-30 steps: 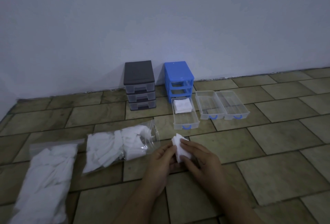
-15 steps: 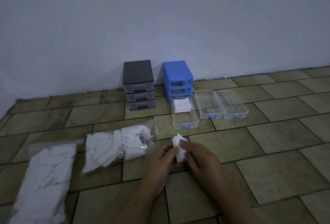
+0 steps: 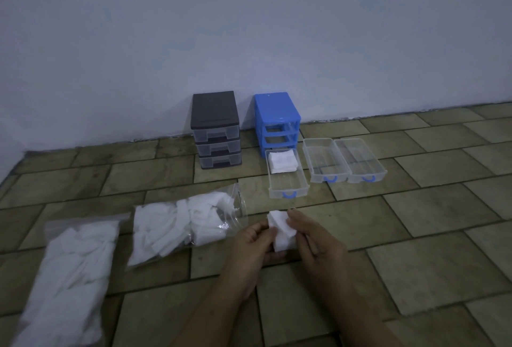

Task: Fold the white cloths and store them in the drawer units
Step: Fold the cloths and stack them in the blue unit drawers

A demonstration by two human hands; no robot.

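Left hand: the left hand [image 3: 250, 244] pinches the near-left edge of a small white cloth [image 3: 281, 231], fingers curled under it.
Right hand: the right hand [image 3: 315, 238] grips the cloth's right side, thumb on top.
Cloth: held between both hands above the tiled floor [image 3: 415, 208]; how far it is folded seems unclear in the dim light.
12 o'clock: blue drawer unit [image 3: 277, 119] against the wall, black drawer unit [image 3: 216, 128] just left of it.
1 o'clock: three clear drawers on the floor; the nearest drawer [image 3: 288, 183] holds folded cloths [image 3: 282, 161].
9 o'clock: two plastic bags of white cloths [image 3: 182, 224].
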